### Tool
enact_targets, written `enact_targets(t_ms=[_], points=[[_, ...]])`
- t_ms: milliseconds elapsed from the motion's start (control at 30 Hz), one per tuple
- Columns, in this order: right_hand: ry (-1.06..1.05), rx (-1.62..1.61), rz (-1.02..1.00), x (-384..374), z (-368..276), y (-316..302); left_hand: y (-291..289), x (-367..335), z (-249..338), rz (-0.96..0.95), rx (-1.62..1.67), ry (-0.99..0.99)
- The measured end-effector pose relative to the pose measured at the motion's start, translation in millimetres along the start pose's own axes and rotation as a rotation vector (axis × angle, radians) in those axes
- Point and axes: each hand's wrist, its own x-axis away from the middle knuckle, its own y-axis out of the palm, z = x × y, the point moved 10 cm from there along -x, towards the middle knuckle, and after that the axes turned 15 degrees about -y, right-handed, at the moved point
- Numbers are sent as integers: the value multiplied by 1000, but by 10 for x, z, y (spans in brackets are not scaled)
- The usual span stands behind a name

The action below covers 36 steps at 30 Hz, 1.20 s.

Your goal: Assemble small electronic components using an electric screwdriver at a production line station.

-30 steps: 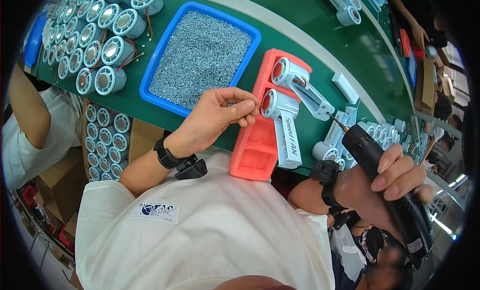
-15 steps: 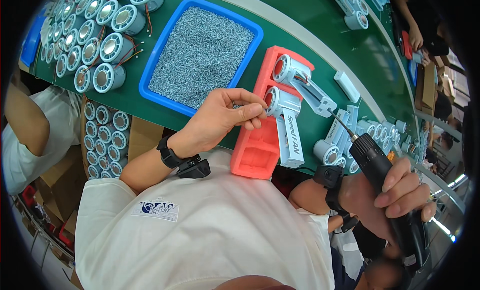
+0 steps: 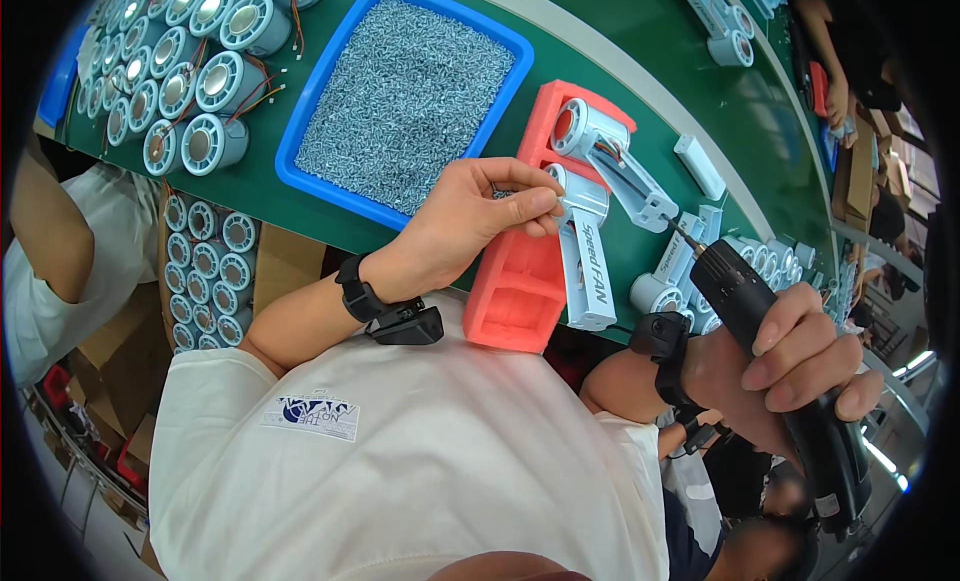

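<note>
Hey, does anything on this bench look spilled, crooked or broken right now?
Nothing stands out. The screws stay inside the blue tray, both white fan housings sit in the orange fixture, and the motors stand in rows.

Left hand (image 3: 470,221) pinches screw at fan housing (image 3: 583,249) on red jig (image 3: 520,291); right hand (image 3: 790,366) grips electric screwdriver (image 3: 790,381).

The person wears a white short-sleeved T-shirt (image 3: 400,491) filling the lower centre of the frame, with a small dark blue printed emblem (image 3: 318,417) on it. A black wristband (image 3: 356,288) carrying a small black box sits at mid-frame; a second black strap (image 3: 664,353) wraps the other wrist at lower right. Both hands are bare.
</note>
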Motion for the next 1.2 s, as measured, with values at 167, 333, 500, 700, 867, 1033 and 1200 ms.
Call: enact_targets(t_ms=[167, 333, 500, 700, 867, 1033, 1200], points=[[28, -6, 63, 14, -106, -77, -6, 22, -5, 5, -20, 4], [43, 42, 93, 20, -77, -69, 0, 10, -7, -6, -12, 6], [76, 74, 13, 6, 14, 12, -25, 14, -2, 1, -13, 12], [41, 140, -29, 57, 33, 64, -14, 47, -31, -15, 10, 21], [31, 129, 77, 124, -20, 19, 23, 116, -118, -27, 45, 7], [7, 83, 248, 98, -73, -74, 27, 82, -141, 4, 34, 66], [-8, 100, 300, 189, -719, -185, 61, 120, -91, 10, 15, 115]])
